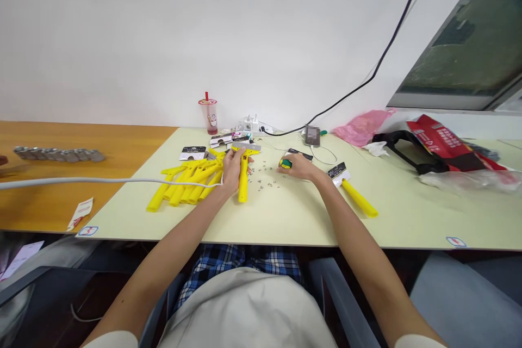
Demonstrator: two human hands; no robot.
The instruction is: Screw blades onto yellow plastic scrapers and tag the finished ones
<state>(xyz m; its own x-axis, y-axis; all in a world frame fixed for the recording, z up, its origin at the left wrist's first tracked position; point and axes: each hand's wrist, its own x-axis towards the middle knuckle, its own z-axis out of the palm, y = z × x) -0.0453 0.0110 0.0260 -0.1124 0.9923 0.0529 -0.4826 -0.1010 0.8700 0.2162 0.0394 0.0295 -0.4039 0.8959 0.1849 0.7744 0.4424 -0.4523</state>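
Observation:
My left hand grips a yellow scraper by its handle, blade end pointing away from me, on the pale green table. My right hand rests on the table and closes around a small green and yellow screwdriver. Several tiny dark screws lie scattered between the two hands. A pile of yellow scraper handles sits just left of my left hand. One more yellow scraper with a packaged blade lies to the right of my right hand.
Blade packs, a pink drink cup, a power strip and a black cable stand at the back. A pink bag, black strap and red bag lie right. A white cable crosses the wooden table, with metal pieces on it.

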